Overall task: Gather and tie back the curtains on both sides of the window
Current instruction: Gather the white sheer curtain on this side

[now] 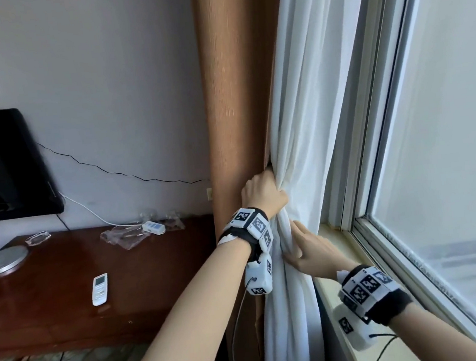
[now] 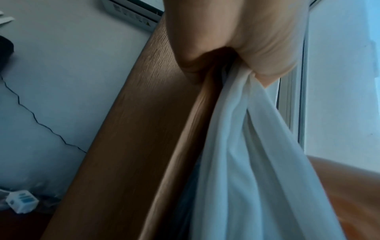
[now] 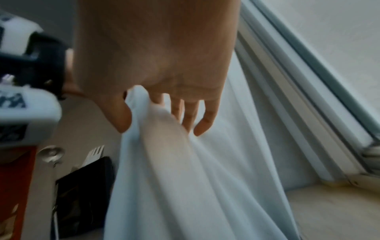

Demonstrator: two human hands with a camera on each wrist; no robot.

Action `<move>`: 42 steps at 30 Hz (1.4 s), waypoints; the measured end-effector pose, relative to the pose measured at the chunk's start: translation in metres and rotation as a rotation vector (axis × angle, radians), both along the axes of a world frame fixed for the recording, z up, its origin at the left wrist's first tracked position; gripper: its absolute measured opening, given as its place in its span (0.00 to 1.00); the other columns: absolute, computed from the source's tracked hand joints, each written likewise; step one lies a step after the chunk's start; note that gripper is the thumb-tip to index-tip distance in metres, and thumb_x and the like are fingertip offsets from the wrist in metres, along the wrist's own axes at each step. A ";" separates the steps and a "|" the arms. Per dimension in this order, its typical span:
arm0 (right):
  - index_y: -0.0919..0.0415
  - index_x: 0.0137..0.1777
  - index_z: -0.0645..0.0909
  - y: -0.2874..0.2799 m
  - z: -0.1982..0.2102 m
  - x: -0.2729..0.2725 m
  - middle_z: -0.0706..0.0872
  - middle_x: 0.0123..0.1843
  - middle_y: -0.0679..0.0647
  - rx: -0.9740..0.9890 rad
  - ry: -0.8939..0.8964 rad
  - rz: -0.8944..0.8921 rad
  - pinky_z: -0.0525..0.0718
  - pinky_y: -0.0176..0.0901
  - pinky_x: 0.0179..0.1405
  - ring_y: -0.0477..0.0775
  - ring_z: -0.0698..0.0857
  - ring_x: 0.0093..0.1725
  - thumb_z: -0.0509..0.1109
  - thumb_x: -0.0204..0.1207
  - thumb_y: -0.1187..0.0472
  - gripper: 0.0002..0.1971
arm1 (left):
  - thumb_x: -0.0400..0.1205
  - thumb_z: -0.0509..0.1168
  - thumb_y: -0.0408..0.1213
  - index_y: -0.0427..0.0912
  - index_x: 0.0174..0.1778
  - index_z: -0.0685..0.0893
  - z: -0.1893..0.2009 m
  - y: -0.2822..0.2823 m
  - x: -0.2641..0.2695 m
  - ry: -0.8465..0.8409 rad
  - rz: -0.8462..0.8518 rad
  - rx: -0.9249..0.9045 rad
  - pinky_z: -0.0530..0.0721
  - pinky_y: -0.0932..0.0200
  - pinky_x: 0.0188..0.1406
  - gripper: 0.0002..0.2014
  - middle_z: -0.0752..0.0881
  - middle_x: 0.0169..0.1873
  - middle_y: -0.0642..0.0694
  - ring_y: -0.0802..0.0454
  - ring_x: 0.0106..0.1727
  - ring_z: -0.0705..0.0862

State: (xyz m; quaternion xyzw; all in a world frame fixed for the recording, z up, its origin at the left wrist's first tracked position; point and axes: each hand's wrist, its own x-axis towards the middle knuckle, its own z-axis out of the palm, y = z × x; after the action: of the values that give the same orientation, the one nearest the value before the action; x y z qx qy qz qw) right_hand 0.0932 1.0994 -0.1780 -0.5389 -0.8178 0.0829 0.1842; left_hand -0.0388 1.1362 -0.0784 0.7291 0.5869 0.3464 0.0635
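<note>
A sheer white curtain hangs at the window's left side, beside a brown curtain. My left hand grips the white fabric in a fist, bunched against the brown curtain's edge; the left wrist view shows the left hand with white curtain folds falling from it beside the brown curtain. Just below, my right hand wraps round the gathered bunch. In the right wrist view a fold of the white curtain runs between the thumb and fingers of the right hand.
The window pane and pale sill lie to the right. Left of the curtains stands a dark wooden desk with a white remote, a power strip and a lamp base. A black TV hangs above.
</note>
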 end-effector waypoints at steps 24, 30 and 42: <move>0.65 0.56 0.85 0.123 0.032 0.020 0.91 0.50 0.59 -0.474 0.990 -0.171 0.86 0.47 0.45 0.57 0.89 0.49 0.70 0.76 0.67 0.10 | 0.79 0.63 0.40 0.38 0.61 0.78 0.007 0.014 -0.036 0.028 0.009 -0.114 0.78 0.47 0.60 0.16 0.82 0.60 0.34 0.32 0.63 0.79; 0.68 0.49 0.87 0.126 0.016 0.042 0.90 0.50 0.66 -0.247 0.811 -0.273 0.87 0.63 0.55 0.58 0.89 0.50 0.73 0.74 0.58 0.12 | 0.79 0.62 0.40 0.39 0.62 0.78 0.007 0.017 -0.033 0.028 0.005 -0.113 0.78 0.46 0.61 0.17 0.83 0.60 0.34 0.31 0.63 0.79; 0.60 0.46 0.66 0.018 0.012 0.043 0.76 0.25 0.56 0.245 0.273 -0.272 0.67 0.47 0.27 0.64 0.78 0.26 0.61 0.80 0.68 0.06 | 0.78 0.64 0.38 0.36 0.60 0.77 0.005 0.021 -0.021 0.028 0.089 -0.066 0.76 0.49 0.58 0.16 0.81 0.59 0.34 0.33 0.63 0.79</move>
State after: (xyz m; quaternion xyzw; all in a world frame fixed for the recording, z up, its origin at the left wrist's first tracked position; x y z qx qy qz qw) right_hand 0.1358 1.1174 -0.1657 -0.6016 -0.7090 0.0294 0.3666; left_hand -0.0598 1.1573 -0.0732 0.7047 0.6306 0.3189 0.0637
